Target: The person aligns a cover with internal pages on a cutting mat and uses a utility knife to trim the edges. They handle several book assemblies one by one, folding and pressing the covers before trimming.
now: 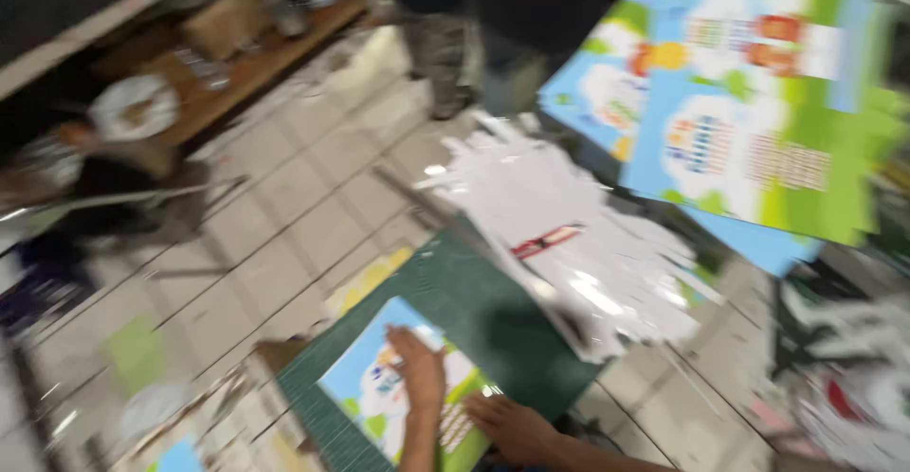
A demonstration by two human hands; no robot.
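The view is motion-blurred. A colourful printed sheet (374,387), blue and green with white cloud shapes, lies on a dark green cutting mat (474,311) on the floor. My left hand (417,377) rests flat on the middle of the sheet. My right hand (512,426) lies just right of it, on the sheet's lower right edge, with its forearm coming in from the right. Neither hand holds a tool.
A pile of white paper offcuts (569,235) covers the mat's far right corner. Larger matching posters (758,102) lean at upper right. A person's legs (493,27) stand at the top. A low wooden shelf (237,64) with clutter sits upper left.
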